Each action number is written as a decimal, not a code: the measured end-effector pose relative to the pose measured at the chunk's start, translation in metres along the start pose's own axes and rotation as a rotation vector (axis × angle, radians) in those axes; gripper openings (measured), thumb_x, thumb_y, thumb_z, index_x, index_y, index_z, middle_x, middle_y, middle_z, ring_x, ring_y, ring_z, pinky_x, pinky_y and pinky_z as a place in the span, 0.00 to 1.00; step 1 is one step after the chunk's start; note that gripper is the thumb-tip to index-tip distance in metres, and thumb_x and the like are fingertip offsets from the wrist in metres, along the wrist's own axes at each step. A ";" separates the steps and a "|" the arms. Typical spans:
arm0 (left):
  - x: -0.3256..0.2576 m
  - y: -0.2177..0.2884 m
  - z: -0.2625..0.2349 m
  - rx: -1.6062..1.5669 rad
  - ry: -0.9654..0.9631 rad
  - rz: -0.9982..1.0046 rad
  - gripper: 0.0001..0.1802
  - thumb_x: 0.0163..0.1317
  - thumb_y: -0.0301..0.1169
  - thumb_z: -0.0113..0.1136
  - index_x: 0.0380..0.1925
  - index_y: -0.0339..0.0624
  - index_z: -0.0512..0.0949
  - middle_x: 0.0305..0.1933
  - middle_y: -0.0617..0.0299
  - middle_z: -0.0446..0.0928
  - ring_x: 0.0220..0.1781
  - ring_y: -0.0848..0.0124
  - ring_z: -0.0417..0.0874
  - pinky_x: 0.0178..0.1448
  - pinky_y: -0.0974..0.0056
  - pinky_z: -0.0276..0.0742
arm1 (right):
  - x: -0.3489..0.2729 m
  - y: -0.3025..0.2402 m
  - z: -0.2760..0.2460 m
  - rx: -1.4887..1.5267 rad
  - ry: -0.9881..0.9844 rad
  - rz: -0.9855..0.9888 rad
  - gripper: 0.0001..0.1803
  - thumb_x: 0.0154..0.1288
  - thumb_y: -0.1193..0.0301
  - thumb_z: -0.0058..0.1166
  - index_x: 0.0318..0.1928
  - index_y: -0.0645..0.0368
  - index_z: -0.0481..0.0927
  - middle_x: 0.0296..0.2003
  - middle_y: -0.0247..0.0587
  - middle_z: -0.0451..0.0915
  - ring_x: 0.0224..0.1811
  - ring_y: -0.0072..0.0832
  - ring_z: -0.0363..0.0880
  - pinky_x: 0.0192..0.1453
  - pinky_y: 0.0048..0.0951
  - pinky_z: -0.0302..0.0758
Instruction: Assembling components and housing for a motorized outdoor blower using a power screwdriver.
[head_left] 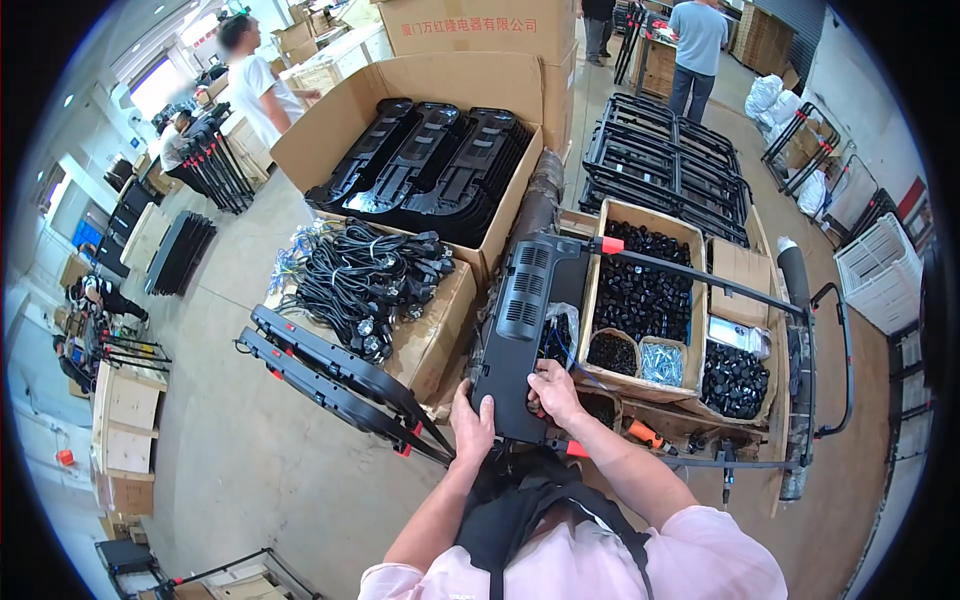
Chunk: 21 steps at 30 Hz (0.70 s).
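A long black plastic housing [512, 350] with vent slots at its far end lies before me, joined to a black tubular frame [735, 282] with red corner pieces. My left hand [472, 425] grips the housing's left edge near its close end, thumb up and fingers against the side. On the right edge, my right hand [553, 392] is closed with fingers curled in. A small dark and red bit shows under those fingers, too covered to name. The cardboard tray of small parts stands just right of this hand.
Bundled black power cords [375, 275] lie on a carton at left, beside leaning black frame pieces [340, 385]. Beyond stands an open carton [527, 185] of black housings. Black knobs [645, 285], screws [661, 362] and an orange-and-black tool [648, 434] sit right. Other people stand farther off.
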<state>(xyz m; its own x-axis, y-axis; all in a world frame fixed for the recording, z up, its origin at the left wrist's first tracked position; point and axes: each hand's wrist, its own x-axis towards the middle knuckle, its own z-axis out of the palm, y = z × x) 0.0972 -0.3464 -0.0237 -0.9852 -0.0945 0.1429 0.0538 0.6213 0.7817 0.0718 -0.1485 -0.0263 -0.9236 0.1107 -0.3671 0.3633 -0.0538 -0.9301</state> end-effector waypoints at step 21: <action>0.004 0.008 -0.002 -0.118 -0.246 -0.049 0.31 0.80 0.33 0.52 0.77 0.28 0.62 0.75 0.35 0.70 0.76 0.47 0.73 0.79 0.52 0.67 | 0.007 0.014 -0.023 -0.031 -0.016 0.037 0.28 0.74 0.67 0.60 0.68 0.70 0.73 0.37 0.43 0.87 0.32 0.28 0.85 0.40 0.34 0.82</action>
<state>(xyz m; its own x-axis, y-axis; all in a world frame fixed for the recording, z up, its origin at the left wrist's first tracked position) 0.0943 -0.3435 -0.0157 -0.9962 0.0786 -0.0368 0.0099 0.5242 0.8516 0.0735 -0.1257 -0.0417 -0.9114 0.0929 -0.4010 0.4003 -0.0263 -0.9160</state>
